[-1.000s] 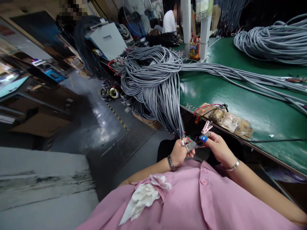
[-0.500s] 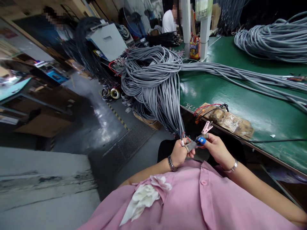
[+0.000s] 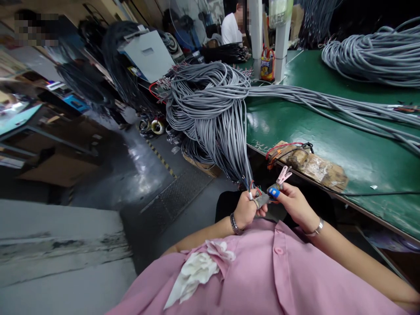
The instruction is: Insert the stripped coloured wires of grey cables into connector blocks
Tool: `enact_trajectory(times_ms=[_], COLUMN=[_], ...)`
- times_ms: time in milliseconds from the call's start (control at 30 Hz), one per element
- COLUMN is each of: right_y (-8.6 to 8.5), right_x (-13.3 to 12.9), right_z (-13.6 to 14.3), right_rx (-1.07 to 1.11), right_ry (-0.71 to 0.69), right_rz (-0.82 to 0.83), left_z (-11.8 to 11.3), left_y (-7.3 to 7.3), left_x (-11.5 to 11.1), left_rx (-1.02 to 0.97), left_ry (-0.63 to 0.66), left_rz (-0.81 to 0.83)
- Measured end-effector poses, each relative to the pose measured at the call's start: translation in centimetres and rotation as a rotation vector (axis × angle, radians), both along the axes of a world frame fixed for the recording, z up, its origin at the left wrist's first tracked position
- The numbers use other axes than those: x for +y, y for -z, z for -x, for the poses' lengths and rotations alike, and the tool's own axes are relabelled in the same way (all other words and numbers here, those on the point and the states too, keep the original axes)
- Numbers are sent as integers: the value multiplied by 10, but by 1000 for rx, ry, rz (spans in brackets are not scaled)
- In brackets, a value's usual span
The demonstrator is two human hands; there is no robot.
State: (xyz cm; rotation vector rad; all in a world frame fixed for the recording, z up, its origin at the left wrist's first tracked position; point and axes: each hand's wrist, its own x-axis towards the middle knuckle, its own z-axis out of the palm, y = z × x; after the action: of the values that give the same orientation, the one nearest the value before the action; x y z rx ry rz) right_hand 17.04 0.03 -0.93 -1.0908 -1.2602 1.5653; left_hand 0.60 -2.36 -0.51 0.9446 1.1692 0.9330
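My left hand is closed around the end of a grey cable, its thumb wrapped in grey tape. Thin red and green wires stick out by those fingers. Close beside it, my right hand is pinched shut, with blue tape on the thumb. A pink clothespin juts up from its fingers. Fine wires run between the two hands; the fingertips partly hide their ends. Behind my left hand hangs a large bundle of grey cables, draped over the table's corner.
On the green table lie a worn wooden block with wires, a long run of cables and a coil. A white post rises from it. At the back sits a person; another stands at far left.
The person in the left background has moved left, and dark cables now hang beside them. My hands stay nearly in place; the right thumb has shifted slightly.
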Motion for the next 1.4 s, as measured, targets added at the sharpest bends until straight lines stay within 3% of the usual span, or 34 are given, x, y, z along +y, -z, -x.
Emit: enact_trajectory(times_ms=[200,500,600,733,800,933,1000,1133,1400], right_y=[-1,8,1,-2,0,5,6,6,-1], right_x=[-5,15,22,26,27,32,35,37,32], right_z=[4,-25,-22,-13,-9,-4,-2,-1,-11], right_rx=[29,446,394,180,170,415,496,563,610], right_ry=[64,59,13,215,264,169,192,233,41], right_rz=[26,338,255,-1,-21,167,222,233,331], left_z=[0,-1,-9,-17,-18,-19,-19,-20,-15], left_y=[-1,-18,-22,-24,-23,-19,-17,-13,-19], left_x=[1,8,11,17,20,23,23,24,9], left_rx=[-15,-202,-192,-190,-190,-183,-173,-149,-147], left_ry=[-76,-17,20,42,48,35,37,46,52], left_rz=[-9,58,58,69,77,95,95,82,94])
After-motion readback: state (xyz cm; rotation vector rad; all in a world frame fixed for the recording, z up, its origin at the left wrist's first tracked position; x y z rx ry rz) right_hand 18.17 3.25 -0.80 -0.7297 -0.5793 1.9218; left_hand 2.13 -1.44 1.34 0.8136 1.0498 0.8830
